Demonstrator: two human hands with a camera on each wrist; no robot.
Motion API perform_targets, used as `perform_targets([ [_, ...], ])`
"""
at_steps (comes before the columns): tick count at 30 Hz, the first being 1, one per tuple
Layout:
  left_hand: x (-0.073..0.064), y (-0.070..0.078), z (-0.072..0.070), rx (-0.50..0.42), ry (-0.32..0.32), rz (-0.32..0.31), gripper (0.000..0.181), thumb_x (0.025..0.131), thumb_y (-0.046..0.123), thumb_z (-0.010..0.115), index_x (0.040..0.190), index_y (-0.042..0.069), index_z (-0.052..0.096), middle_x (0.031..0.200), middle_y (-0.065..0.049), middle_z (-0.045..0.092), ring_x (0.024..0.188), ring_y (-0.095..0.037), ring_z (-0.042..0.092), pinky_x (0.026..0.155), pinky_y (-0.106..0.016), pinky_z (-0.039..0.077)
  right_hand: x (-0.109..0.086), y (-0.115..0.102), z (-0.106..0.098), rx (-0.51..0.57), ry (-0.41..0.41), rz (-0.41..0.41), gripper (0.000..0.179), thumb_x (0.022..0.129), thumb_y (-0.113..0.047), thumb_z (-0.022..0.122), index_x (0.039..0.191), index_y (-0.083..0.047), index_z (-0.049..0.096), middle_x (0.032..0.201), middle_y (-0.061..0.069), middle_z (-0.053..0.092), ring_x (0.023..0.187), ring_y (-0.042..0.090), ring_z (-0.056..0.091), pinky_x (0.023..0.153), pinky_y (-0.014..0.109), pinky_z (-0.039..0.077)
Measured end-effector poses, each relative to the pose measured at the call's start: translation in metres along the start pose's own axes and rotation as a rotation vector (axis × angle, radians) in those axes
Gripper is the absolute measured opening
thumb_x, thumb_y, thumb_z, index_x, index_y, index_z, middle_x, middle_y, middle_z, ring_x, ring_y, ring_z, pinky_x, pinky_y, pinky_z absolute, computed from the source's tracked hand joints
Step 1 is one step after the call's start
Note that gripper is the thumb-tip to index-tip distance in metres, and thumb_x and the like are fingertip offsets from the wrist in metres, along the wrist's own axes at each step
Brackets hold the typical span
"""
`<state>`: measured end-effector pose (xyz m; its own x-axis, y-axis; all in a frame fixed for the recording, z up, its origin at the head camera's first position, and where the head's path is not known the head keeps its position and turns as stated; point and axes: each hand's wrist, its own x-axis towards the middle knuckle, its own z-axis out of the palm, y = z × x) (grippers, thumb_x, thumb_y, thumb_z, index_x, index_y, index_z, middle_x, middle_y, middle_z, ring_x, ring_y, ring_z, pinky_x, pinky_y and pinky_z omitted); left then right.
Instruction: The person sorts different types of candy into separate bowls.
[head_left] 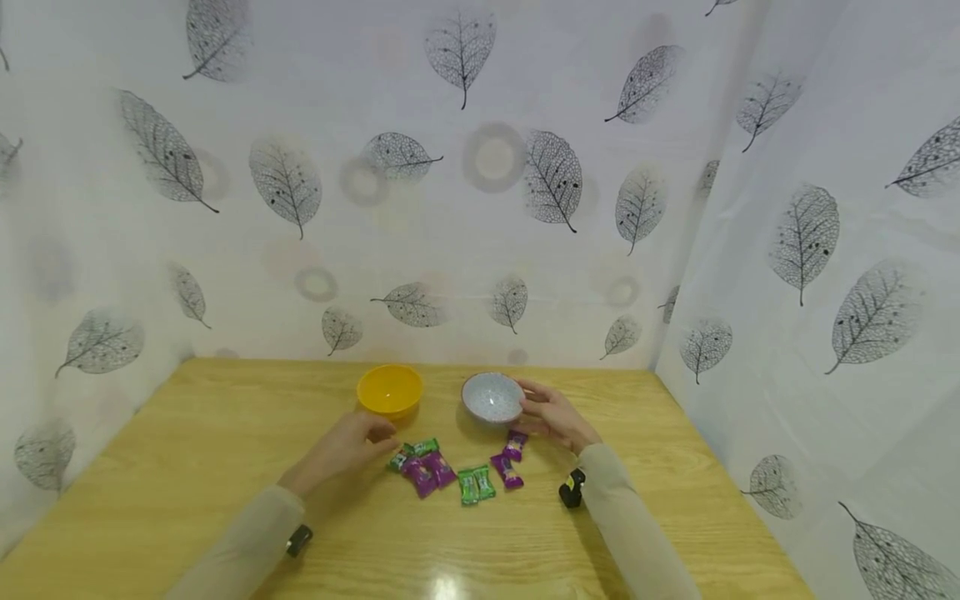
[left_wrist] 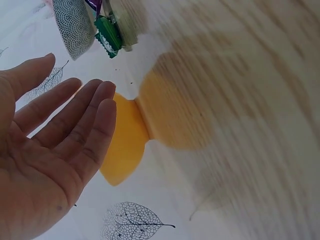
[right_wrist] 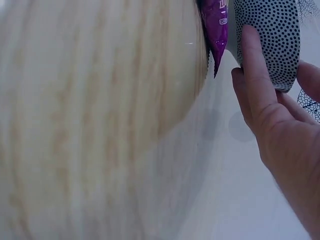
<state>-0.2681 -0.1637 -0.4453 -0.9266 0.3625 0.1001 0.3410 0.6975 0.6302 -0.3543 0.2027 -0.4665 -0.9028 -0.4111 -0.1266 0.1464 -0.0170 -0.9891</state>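
Note:
A small orange-yellow bowl [head_left: 389, 392] stands beyond my left hand [head_left: 348, 450]. That hand hovers just left of the wrapped candies, its fingers loosely extended and holding nothing. Beside the yellow bowl is a pale speckled bowl [head_left: 491, 398] with a dark rim. My right hand [head_left: 553, 417] grips its right side; in the right wrist view the fingers [right_wrist: 257, 65] lie along its dotted wall and the thumb is near the rim. Green candies [head_left: 422, 447] and purple candies [head_left: 430, 473] lie together near my left fingertips. Purple candies [head_left: 507, 472] also lie in front of the speckled bowl.
Two green candies [head_left: 477, 485] lie side by side in the middle. The wooden table [head_left: 420, 558] ends at a white leaf-patterned cloth [head_left: 480, 250] behind and at the sides. A dark wrist device [head_left: 572, 489] hangs by my right sleeve, another [head_left: 299, 541] by the left.

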Motion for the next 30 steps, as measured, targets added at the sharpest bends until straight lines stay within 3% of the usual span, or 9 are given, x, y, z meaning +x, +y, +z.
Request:
perform_targets([
  [14,0.001,0.0,0.003,-0.033,-0.049,0.005,0.024,0.089,0.016,0.07,0.107,0.0,0.07,0.097,-0.004,0.073,0.089,-0.016,0.066,0.085,-0.041,0.057,-0.001,0.002,-0.001,0.003,-0.04,-0.033,0.054,0.101,-0.002,0.044,0.152,0.001,0.026,0.152,0.036,0.023,0.126,0.043,0.052,0.099,0.045,0.052],
  [22,0.004,0.001,0.006,0.003,-0.084,0.068,0.024,0.084,0.014,0.074,0.105,0.003,0.072,0.093,-0.003,0.072,0.082,-0.011,0.063,0.076,-0.03,0.056,-0.002,0.001,0.001,0.011,-0.022,-0.008,0.054,0.101,0.0,0.042,0.153,-0.001,0.027,0.155,0.032,0.023,0.131,0.046,0.046,0.098,0.044,0.052],
  [26,0.006,0.003,0.008,0.009,-0.105,0.054,0.021,0.082,0.016,0.076,0.101,0.007,0.073,0.086,0.002,0.07,0.077,-0.01,0.06,0.068,-0.026,0.054,0.0,0.0,0.001,0.006,-0.005,0.009,0.053,0.102,0.0,0.04,0.153,-0.001,0.026,0.153,0.033,0.026,0.131,0.047,0.045,0.1,0.046,0.05],
  [30,0.008,0.004,0.012,0.031,-0.088,0.009,0.02,0.081,0.014,0.077,0.1,0.007,0.073,0.087,0.002,0.07,0.078,-0.01,0.06,0.071,-0.028,0.055,0.0,-0.001,0.002,-0.001,-0.001,0.014,0.053,0.102,-0.001,0.04,0.153,-0.001,0.026,0.152,0.033,0.027,0.13,0.047,0.046,0.101,0.046,0.05],
])
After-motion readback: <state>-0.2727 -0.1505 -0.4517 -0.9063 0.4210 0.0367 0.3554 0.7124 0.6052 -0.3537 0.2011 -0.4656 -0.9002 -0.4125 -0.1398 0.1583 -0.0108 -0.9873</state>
